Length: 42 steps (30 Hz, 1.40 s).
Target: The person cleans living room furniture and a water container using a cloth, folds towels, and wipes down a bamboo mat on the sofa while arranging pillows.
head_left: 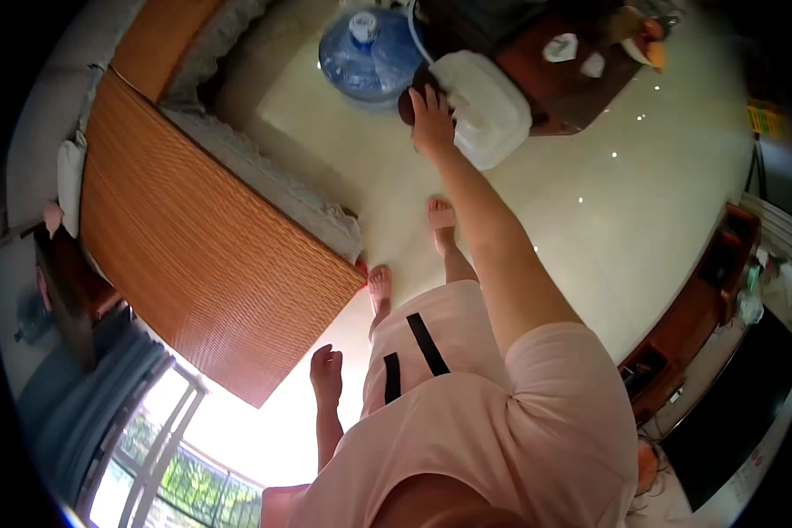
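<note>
Beside a dark reddish-brown surface (550,106), a person in a pale pink top (466,440) stretches the right arm toward the glossy floor (590,238); the right hand (433,128) lies with its fingers over a dark, rounded item (406,107), close against the left edge of a whitish plastic container (497,101); the fingers are slightly apart and bent, apparently touching the item, though whether they close firmly around it cannot be told. The left hand (326,374) hangs lower down near the corner of a woven brown mat (211,246), fingers loosely curled with nothing visible in them; its palm is partly hidden, so its exact state is uncertain. Just beyond the right hand is a large clear blue bottle (387,75) with a whitish cap (363,26), near the container; two small pale pieces (561,47) lie on the surface. By appearances, the action in hand is a reach and hold at the dark item, whose identity is unclear; moving it from this position calls for a secure finger hold, a steady wrist and care not to knock the container or bottle.
</note>
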Tool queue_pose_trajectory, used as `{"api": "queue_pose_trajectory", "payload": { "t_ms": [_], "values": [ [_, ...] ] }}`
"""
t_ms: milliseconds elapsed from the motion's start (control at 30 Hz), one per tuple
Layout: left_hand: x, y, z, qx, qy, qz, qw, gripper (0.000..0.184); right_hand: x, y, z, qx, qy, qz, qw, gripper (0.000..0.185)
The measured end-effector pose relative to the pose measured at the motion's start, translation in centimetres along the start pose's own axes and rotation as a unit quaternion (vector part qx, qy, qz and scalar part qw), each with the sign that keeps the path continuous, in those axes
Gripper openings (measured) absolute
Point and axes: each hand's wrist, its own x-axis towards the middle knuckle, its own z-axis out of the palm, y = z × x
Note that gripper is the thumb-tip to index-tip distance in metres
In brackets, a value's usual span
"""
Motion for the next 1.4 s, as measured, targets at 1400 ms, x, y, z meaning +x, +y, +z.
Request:
{"api": "queue_pose_trajectory", "payload": {
  "t_ms": [1400],
  "values": [
    [20.8,32.5,21.6,0.120,-0.027,0.434,0.893,0.018,3.0,15.7,-1.5,0.133,-0.077,-0.093,0.984,0.069]
  ]
}}
